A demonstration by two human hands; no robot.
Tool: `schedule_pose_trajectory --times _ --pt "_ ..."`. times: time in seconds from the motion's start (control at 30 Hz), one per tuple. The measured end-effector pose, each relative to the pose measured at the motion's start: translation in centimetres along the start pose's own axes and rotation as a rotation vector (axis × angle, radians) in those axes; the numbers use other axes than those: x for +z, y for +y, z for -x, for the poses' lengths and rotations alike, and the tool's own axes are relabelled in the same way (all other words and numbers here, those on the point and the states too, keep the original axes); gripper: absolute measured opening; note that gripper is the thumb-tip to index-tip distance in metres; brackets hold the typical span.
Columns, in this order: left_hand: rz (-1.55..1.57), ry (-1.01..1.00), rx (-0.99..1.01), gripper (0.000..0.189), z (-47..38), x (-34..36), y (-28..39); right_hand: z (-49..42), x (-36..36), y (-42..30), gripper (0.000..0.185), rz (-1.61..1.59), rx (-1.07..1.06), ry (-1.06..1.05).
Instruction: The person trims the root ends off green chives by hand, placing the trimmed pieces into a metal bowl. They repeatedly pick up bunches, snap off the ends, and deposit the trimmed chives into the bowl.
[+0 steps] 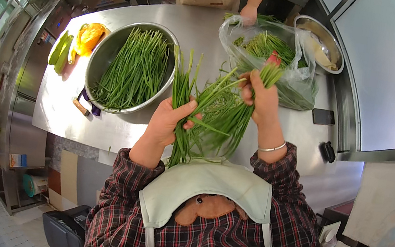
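Note:
My left hand [175, 118] grips a bunch of green garlic chives [182, 90] whose pale ends point away from me. In my right hand [262, 95] is a second bunch of chives [238, 124], its leaves hanging down toward my apron and slightly blurred. Between my hands, loose chives and trimmings [215, 110] lie on the steel table [201, 23]. A steel basin [92, 68] stands to the left, filled with long chives [136, 71]. Beyond my right hand rests a clear plastic bag [295, 94] of chives, with a red band on one bundle.
Across the table a co-worker's hand [249, 14] touches the bag. Another steel bowl [341, 61] stands at the back right, with a phone [323, 117] and a black object [328, 152] nearer. Left are a wood-handled tool [80, 107], an orange plastic bag [90, 37] and green vegetables [62, 51].

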State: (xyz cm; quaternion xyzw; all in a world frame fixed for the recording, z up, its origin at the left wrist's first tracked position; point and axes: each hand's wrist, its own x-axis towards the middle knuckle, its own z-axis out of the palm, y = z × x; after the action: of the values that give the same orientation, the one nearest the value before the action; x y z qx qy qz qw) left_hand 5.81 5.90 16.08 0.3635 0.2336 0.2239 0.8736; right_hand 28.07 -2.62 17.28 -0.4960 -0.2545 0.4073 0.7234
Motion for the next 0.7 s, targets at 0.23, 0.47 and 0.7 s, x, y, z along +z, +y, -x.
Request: schedule_pose_trajectory --times 0.23,0.47,0.7 --pt "-0.053 -0.038 0.007 0.018 -1.6 0.7 0.5 2.3 4.5 -0.5 0.029 -0.017 0.175 -0.26" --pt "0.127 -0.157 0.015 0.035 -3.2 -1.6 0.7 0.7 3.2 -0.3 0.028 -0.1 0.083 -0.01" --pt "0.201 -0.112 0.122 0.041 -2.9 -6.6 2.6 -1.5 -0.8 -4.2 0.028 -0.447 -0.022 -0.077"
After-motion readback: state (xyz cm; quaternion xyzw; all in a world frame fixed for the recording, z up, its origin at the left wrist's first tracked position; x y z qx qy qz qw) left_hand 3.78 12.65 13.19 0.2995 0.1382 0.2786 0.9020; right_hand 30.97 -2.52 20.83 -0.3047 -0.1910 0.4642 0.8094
